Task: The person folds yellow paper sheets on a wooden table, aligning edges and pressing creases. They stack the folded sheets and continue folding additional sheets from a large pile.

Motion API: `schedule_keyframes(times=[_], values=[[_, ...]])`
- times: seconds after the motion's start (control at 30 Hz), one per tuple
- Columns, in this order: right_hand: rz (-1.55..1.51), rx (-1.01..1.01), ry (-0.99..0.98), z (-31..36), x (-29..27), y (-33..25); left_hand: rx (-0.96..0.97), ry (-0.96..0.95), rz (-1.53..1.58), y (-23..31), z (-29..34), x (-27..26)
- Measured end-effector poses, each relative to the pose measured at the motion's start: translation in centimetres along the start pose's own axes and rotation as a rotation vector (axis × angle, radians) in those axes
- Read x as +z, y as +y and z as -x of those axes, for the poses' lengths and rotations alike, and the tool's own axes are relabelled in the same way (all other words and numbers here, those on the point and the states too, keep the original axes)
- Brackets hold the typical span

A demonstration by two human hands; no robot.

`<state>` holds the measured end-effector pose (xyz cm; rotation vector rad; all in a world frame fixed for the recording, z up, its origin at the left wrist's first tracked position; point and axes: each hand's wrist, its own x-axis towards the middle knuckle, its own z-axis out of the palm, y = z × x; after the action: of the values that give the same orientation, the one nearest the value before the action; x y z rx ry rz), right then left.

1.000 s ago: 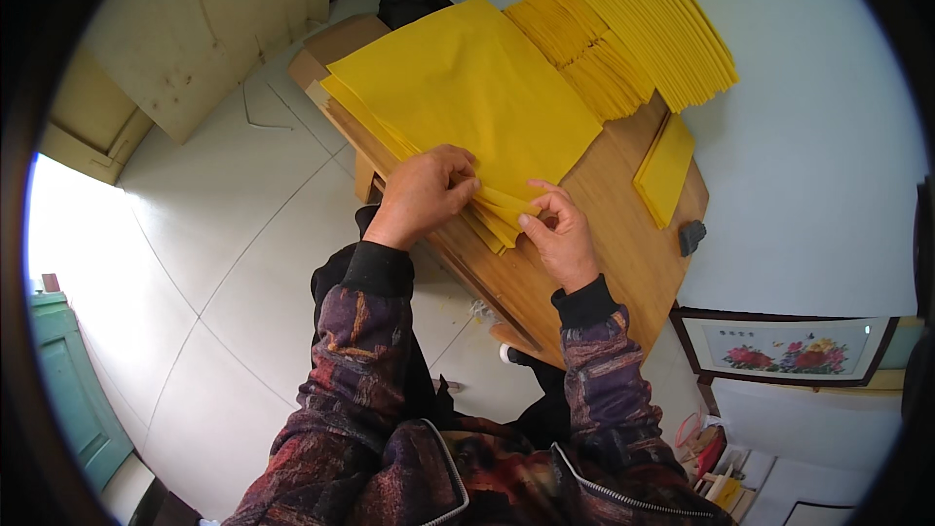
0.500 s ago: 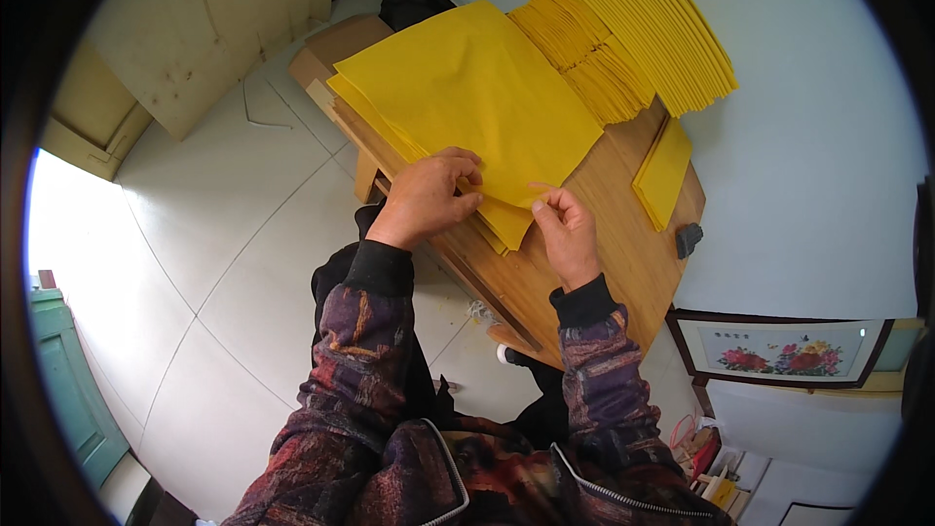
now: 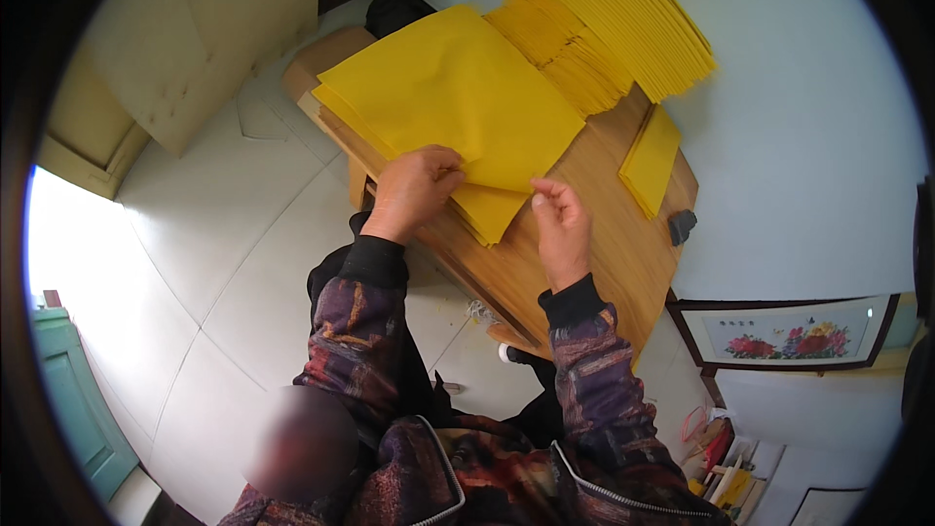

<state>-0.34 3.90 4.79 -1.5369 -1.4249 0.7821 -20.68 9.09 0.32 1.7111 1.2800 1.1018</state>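
We see the left hand (image 3: 417, 185) lying knuckles-up on the near edge of the stack of large square yellow paper sheets (image 3: 453, 102), fingers curled together and pressing on the top sheet; whether they pinch a sheet edge we cannot tell. The right hand (image 3: 559, 229) sits just to the right of the stack's near corner, thumb and fingertips drawn together, apparently nipping the corner of a sheet. The stack rests on the light brown wooden counter (image 3: 604, 244), directly beyond both hands. Farther beyond the right hand, a fanned row of folded yellow paper pieces (image 3: 623, 24) spreads across the counter's far end. A small folded yellow paper rectangle (image 3: 651, 158) lies right of the right hand, with a small dark object (image 3: 682, 226) near it at the counter edge.
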Motion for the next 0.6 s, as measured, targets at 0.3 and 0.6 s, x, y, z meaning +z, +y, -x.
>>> schedule_keyframes(times=[0.3, 0.6], values=[[0.246, -0.192, -0.124, 5.7, -1.7, 4.3, -0.131, -0.171, 0.053, 0.3, -1.2, -1.5], [0.461, -0.268, -0.158, 6.2, -2.5, 4.1, -0.167, -0.178, 0.044, 0.0, -1.5, -1.4]])
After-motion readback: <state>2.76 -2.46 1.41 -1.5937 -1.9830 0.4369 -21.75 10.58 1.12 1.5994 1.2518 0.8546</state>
